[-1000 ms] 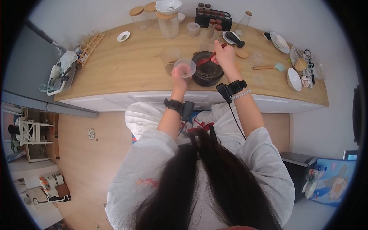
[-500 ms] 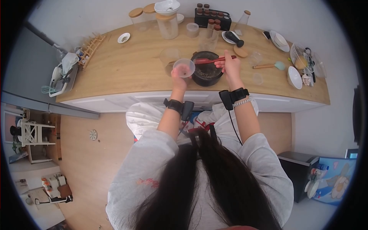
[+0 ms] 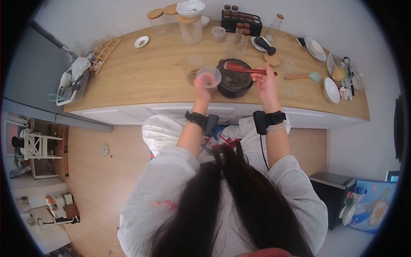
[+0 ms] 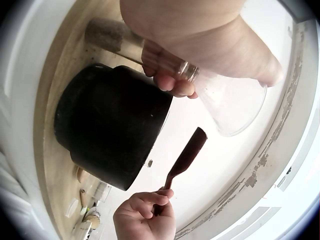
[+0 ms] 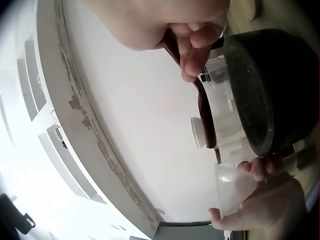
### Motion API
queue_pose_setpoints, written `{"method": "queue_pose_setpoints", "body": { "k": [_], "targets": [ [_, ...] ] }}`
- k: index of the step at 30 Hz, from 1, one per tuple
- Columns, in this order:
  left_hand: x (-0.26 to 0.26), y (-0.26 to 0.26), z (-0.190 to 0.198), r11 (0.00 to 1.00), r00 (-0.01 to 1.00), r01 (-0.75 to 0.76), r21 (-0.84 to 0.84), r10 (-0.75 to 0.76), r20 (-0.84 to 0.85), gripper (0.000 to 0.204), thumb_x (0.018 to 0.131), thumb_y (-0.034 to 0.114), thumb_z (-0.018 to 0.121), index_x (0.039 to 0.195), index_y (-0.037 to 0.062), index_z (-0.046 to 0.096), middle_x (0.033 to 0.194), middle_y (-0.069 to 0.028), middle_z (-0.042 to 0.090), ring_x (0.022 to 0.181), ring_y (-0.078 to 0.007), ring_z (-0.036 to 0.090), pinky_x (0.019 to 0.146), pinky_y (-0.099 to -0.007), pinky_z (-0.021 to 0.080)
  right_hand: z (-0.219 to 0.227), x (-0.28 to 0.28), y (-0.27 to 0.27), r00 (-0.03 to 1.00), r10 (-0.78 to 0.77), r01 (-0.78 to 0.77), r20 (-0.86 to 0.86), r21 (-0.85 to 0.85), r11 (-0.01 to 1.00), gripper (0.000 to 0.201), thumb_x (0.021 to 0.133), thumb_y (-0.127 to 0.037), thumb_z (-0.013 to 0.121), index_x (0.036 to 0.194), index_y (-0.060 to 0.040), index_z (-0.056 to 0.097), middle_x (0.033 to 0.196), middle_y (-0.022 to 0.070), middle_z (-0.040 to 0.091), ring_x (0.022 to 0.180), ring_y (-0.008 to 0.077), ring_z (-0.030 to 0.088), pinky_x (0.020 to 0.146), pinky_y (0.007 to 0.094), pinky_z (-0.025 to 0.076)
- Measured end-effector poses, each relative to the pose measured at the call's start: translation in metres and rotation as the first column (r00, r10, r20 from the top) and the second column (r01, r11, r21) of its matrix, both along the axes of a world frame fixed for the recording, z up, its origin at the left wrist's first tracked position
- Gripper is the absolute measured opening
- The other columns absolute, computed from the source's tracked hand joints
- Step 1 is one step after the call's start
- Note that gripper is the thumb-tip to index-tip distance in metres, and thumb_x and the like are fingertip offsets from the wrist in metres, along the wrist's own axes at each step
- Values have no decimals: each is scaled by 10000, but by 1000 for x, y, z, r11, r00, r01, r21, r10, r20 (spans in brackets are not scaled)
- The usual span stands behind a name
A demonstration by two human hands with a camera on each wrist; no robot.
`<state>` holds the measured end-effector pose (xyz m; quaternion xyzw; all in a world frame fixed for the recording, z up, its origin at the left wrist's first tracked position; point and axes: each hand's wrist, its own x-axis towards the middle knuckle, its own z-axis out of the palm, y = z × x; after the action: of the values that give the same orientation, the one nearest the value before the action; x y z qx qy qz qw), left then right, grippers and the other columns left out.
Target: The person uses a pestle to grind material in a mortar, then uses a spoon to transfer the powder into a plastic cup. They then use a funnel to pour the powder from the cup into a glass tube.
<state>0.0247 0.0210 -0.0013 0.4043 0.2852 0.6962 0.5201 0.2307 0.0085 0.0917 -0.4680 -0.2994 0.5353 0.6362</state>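
Observation:
My left hand (image 3: 201, 91) holds a translucent funnel (image 3: 209, 76), fingers curled round its narrow end and thumb at the wide rim. In the left wrist view the funnel's spout meets a clear glass jar (image 4: 107, 37) with brown contents. Just right of the funnel stands a black mortar (image 3: 234, 89) with dark bits inside. My right hand (image 3: 268, 85) pinches the handle of a red spatula (image 3: 239, 67). Its blade points left over the mortar, roughly level, as the right wrist view also shows the spatula (image 5: 206, 120) beside the mortar's rim.
Behind stand lidded glass jars (image 3: 191, 32), stacked white bowls (image 3: 190, 8) and a black spice rack (image 3: 242, 23). A black pestle (image 3: 264, 45) lies on a white plate. To the right are a wooden-handled turquoise spatula (image 3: 314, 76), a white bowl (image 3: 331, 91) and a wire basket (image 3: 342, 66).
My right hand has moved right and toward me, and the red spatula has swung from slanting down into the mortar to lying nearly level above it. The left hand keeps its hold on the funnel.

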Motion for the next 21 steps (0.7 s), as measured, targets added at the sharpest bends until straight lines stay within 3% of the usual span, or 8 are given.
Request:
{"method": "queue_pose_setpoints", "body": {
  "k": [5,11,17,21],
  "targets": [
    [-1,2,-8,1000,1000,1,-18,-1,1,684,780,661,287,753,33,558,665,-75,563,555,-171,515,495,-274,391,39,-15,-25,995,57,-70,86,160,985,394,916,-329,465,858,42,582,648,142,625,513,131,569,456,209,416],
    [0,4,-11,999,998,38,-35,-36,54,757,761,692,281,882,15,599,723,-70,586,575,-160,522,494,-264,382,54,-41,-50,890,76,-272,449,390,880,262,919,-206,488,934,29,602,762,100,642,661,101,586,588,189,437],
    [-2,3,-8,999,999,32,-19,-32,-9,737,765,686,271,856,30,593,710,-67,581,572,-155,515,495,-259,374,47,-39,-48,906,77,-279,416,450,848,245,918,-185,489,934,32,601,768,74,633,673,102,584,595,187,428],
    [-1,2,-9,999,1000,15,-34,-15,-20,691,771,675,268,782,49,560,683,-68,565,560,-159,510,496,-267,378,38,-30,-38,986,-2,-69,165,424,903,232,913,-184,496,925,21,605,743,68,626,629,89,562,578,191,420]
  ]
}}
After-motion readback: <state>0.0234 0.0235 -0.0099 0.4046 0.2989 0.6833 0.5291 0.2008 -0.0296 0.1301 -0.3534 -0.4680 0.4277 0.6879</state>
